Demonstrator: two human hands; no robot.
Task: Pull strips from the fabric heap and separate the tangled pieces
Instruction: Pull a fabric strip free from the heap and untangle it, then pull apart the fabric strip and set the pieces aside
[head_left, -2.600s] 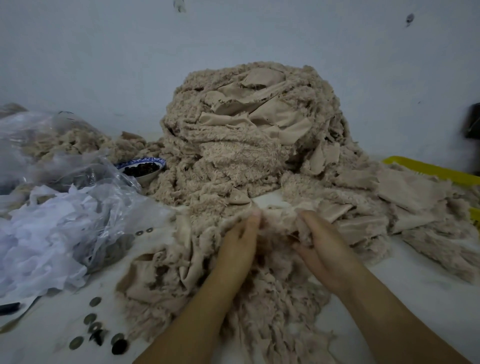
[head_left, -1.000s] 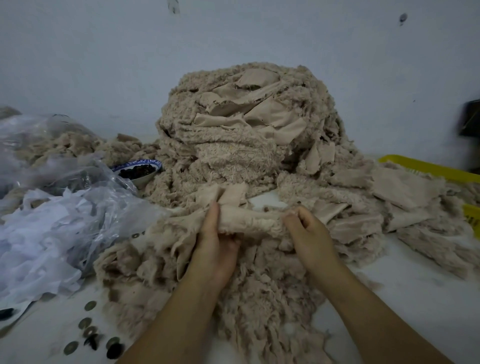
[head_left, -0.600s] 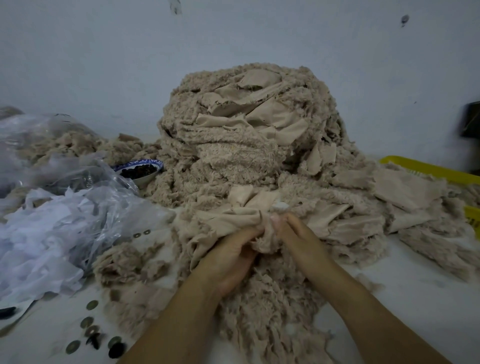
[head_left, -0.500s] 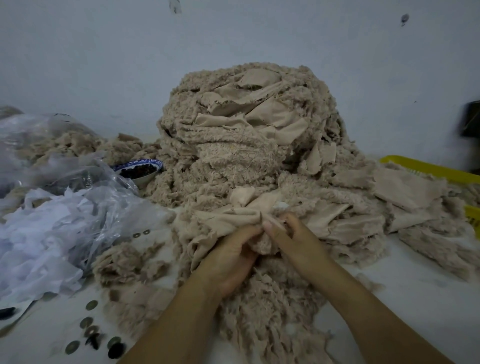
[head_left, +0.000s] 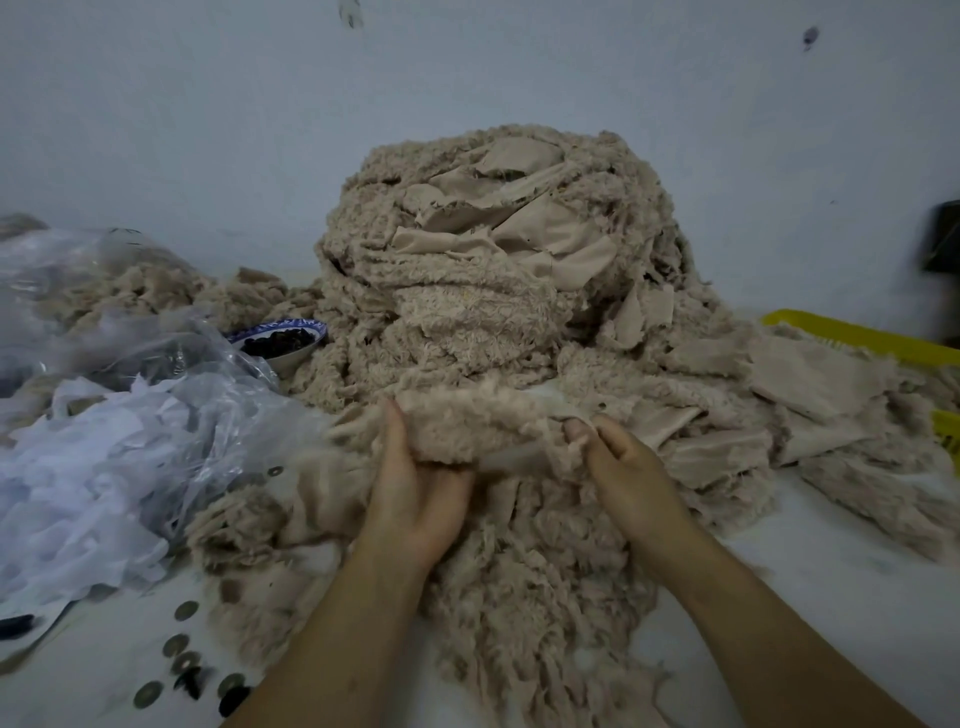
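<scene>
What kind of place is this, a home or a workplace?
Probably a small textile workshop: a big heap of fleecy fabric strips on the table, a clear bag of white scraps at left, a yellow crate at right.

Two limbs enter from the lower edge: the left forearm (head_left: 332, 654) and the right forearm (head_left: 769, 634), both uncovered along their whole visible length, slim and smooth in outline, narrowing toward the wrist. The left hand (head_left: 415, 499) and the right hand (head_left: 628, 478) are likewise bare, with slender fingers; a short, rounded nail shows on one right fingertip (head_left: 575, 431). Lighting is dim, and finer surface detail on either limb cannot be made out.
</scene>
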